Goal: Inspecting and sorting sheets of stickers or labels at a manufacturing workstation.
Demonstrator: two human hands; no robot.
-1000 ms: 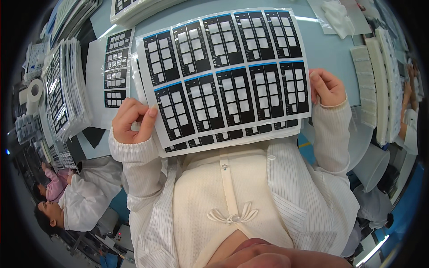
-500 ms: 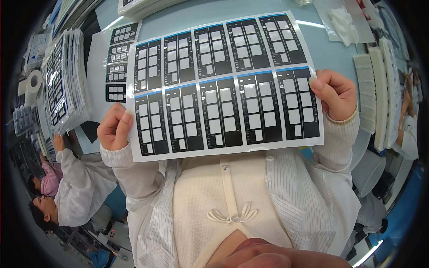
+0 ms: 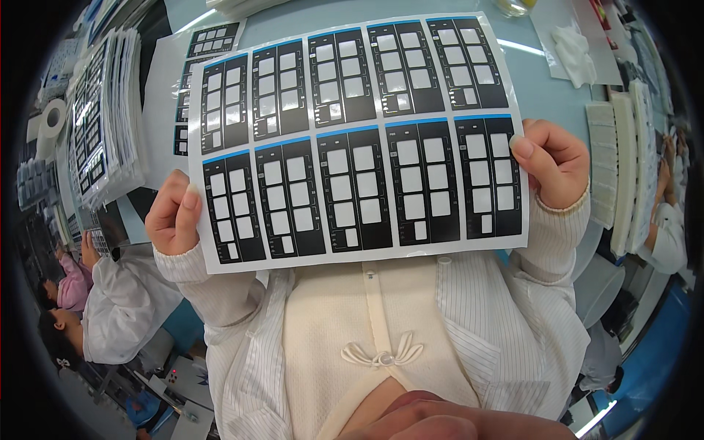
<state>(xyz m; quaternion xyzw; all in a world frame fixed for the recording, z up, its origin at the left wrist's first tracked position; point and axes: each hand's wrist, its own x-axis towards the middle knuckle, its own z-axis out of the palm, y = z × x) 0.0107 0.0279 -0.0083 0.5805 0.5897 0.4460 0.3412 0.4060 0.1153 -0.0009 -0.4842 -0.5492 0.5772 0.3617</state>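
A large white sheet of black labels (image 3: 359, 121) is held up in front of my chest, above the near edge of the table. Two rows of black panels with white windows and blue top edges are printed on it. My left hand (image 3: 174, 213) pinches its left edge, thumb on the face. At the right edge, my right hand (image 3: 550, 163) grips it the same way, fingers curled behind the sheet. Partly hidden behind its upper left corner, another strip of black labels (image 3: 213, 40) lies on the table.
At the left stands a thick stack of label sheets (image 3: 110, 121), with a paper roll (image 3: 53, 117) beside it. A crumpled white cloth (image 3: 573, 55) and a glass container (image 3: 515, 6) sit at the far right, near long white stacks (image 3: 620, 169). A co-worker in white (image 3: 125, 304) works at the left.
The sheet has shifted slightly left and looks a little larger, with my left hand moving left along with it. My right hand stays nearly in place. Both grips are unchanged.
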